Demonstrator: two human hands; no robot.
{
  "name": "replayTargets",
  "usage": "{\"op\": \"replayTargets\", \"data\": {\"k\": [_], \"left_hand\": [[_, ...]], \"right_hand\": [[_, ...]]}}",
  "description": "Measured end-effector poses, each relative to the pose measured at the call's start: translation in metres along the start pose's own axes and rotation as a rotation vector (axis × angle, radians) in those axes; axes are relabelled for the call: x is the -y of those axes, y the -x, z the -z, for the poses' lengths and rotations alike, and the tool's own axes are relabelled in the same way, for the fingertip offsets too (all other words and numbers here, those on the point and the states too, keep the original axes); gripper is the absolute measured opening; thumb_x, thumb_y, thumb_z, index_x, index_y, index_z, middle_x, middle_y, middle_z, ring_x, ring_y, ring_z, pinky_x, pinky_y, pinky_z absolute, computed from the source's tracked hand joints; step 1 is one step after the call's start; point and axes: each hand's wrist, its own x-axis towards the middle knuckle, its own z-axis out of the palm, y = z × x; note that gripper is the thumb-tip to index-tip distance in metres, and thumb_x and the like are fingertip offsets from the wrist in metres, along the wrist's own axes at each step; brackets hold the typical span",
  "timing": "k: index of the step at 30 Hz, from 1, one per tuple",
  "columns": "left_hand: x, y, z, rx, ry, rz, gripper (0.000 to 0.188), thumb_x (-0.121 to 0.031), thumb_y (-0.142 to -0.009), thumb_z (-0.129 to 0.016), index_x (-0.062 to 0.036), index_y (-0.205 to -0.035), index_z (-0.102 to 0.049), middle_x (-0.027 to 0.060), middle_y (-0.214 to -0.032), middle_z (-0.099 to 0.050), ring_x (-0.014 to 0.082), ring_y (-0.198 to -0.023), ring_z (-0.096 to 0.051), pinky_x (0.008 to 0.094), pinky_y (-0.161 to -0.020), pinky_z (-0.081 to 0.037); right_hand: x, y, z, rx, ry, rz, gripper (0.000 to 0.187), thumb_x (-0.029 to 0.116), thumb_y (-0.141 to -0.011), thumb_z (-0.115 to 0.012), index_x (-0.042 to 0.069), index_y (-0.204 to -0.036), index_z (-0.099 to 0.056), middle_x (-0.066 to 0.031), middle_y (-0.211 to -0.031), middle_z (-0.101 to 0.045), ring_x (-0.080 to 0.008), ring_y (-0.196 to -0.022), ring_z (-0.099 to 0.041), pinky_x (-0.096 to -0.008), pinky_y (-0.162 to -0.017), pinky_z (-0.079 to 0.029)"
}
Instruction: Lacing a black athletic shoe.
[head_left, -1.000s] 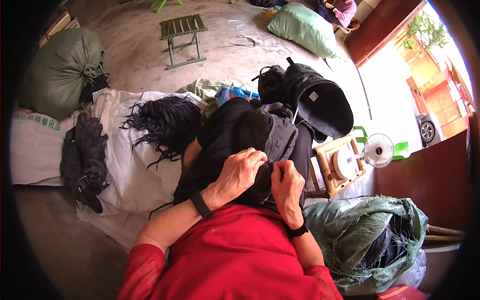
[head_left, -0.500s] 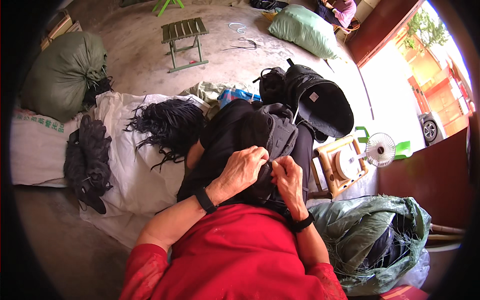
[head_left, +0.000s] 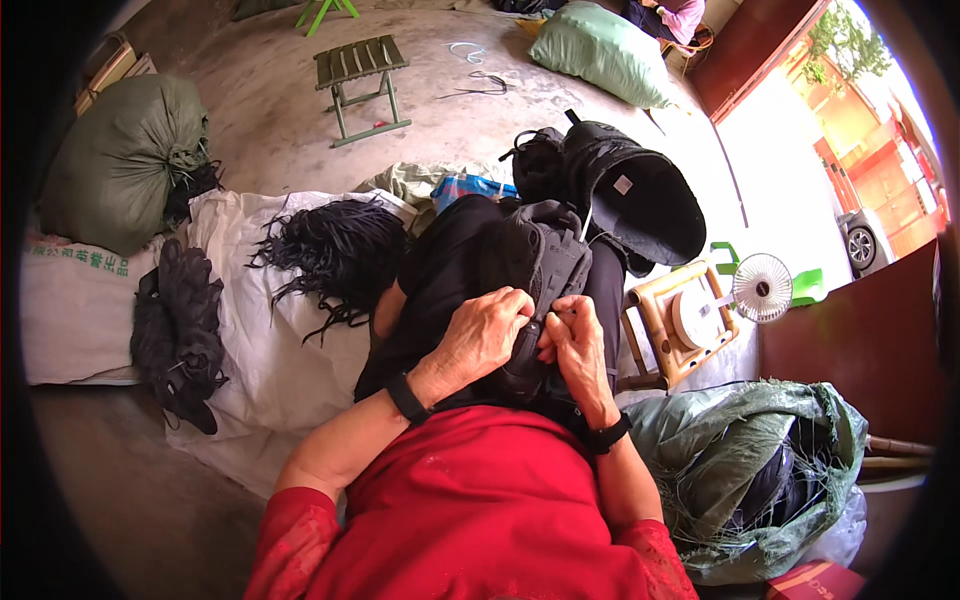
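Observation:
A dark grey-black bag [head_left: 558,262] with webbing straps lies across my lap. My left hand [head_left: 486,332] is closed on its near part, with thumb and fingers pinched together. Right beside it, my right hand [head_left: 578,345] makes a pinch at the bag's right edge; what its fingertips hold is too small to make out. Just beyond my knees lies a larger black backpack [head_left: 640,195], its mouth gaping toward the right. A thin white strip stands between the two bags.
Left of my legs, a bundle of black straps [head_left: 345,250] rests on white sheeting [head_left: 265,370], near dark bunched fabric [head_left: 180,335]. To the right are a bamboo stool [head_left: 660,365] with a small fan [head_left: 762,288] and a green sack [head_left: 745,480]. A folding stool [head_left: 360,65] stands ahead; someone sits farther back.
The view has shifted slightly. My right hand has turned a little and its fingers have moved up along the bag's edge. My left hand keeps nearly the same place.

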Motion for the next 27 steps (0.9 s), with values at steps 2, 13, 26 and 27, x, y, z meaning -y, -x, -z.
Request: {"op": "replayTargets", "data": {"k": [2, 13, 26, 27], "left_hand": [[0.0, 0.0, 0.001, 0.053, 0.014, 0.016, 0.005, -0.003, -0.086, -0.058, -0.0016, -0.09, -0.055, 0.0135, -0.084, -0.061, 0.0339, -0.08, -0.062, 0.0412, -0.07, -0.05], [-0.006, -0.003, 0.002, 0.018, 0.067, 0.065, 0.01, -0.006, -0.082, -0.065, -0.002, -0.085, -0.056, 0.014, -0.078, -0.06, 0.0352, -0.074, -0.062, 0.0412, -0.065, -0.049], [0.12, 0.059, 0.232, -0.941, 0.728, 0.507, 0.014, -0.007, -0.095, -0.055, 0.0033, -0.104, -0.059, 0.0145, -0.108, -0.064, 0.0166, -0.096, -0.064, 0.0264, -0.08, -0.056], [0.13, 0.068, 0.252, -0.94, 0.951, 0.49, 0.016, -0.003, -0.097, -0.05, 0.0069, -0.108, -0.057, 0.0175, -0.11, -0.064, 0.0217, -0.102, -0.064, 0.0307, -0.085, -0.057]], "right_hand": [[0.0, -0.003, 0.002, 0.022, 0.053, 0.017, 0.01, 0.005, -0.095, -0.053, 0.002, -0.102, -0.046, -0.0044, -0.065, -0.055, -0.0097, -0.052, -0.053, -0.0233, -0.048, -0.044], [0.01, -0.009, -0.002, 0.095, 0.209, 0.148, 0.007, 0.003, -0.093, -0.052, 0.002, -0.098, -0.047, -0.006, -0.063, -0.056, -0.0105, -0.051, -0.052, -0.0249, -0.047, -0.042], [-0.01, 0.054, 0.235, -0.243, -1.274, -0.061, 0.028, 0.009, -0.1, -0.047, 0.004, -0.128, -0.051, -0.0027, -0.08, -0.059, -0.0024, -0.046, -0.034, -0.0187, -0.042, -0.027], [-0.012, 0.058, 0.261, -0.385, -1.299, -0.044, 0.028, 0.011, -0.101, -0.046, 0.004, -0.128, -0.052, -0.0042, -0.084, -0.064, -0.0026, -0.046, -0.034, -0.0193, -0.043, -0.025]]}}
